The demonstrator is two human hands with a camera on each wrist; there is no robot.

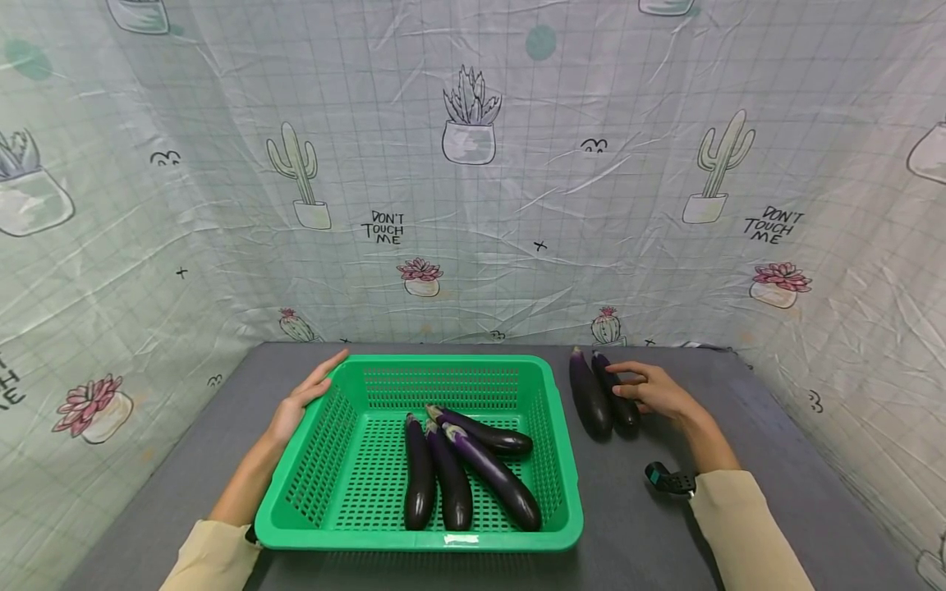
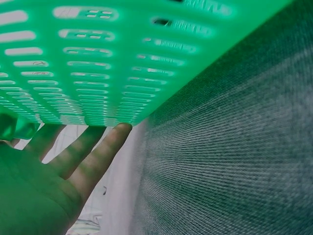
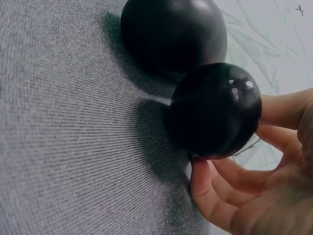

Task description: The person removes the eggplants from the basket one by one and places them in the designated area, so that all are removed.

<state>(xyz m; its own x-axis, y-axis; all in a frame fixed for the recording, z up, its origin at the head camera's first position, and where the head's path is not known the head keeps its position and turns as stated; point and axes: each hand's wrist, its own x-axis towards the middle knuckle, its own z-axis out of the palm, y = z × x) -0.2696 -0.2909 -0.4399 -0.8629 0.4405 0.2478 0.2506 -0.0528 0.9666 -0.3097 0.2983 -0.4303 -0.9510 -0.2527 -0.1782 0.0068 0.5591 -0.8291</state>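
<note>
A green plastic basket [image 1: 565, 492] with slotted walls stands in the middle of the table. Several dark purple eggplants [image 1: 484, 472] lie inside it. On the basket's left side rests my left hand [image 1: 296, 406], its fingers stretched along the outer wall, as the left wrist view also shows. Right of the basket, two eggplants lie side by side on the table. My right hand [image 1: 658, 394] holds the right-hand eggplant [image 3: 215, 112], with fingers bent over its top and against its side. The other eggplant [image 1: 590, 398] lies just left of it.
The table has a grey cloth surface [image 1: 621, 525]. Behind it and along both sides hangs a sheet [image 1: 517, 287] printed with cacti. A black device [image 1: 668, 478] is worn at my right wrist.
</note>
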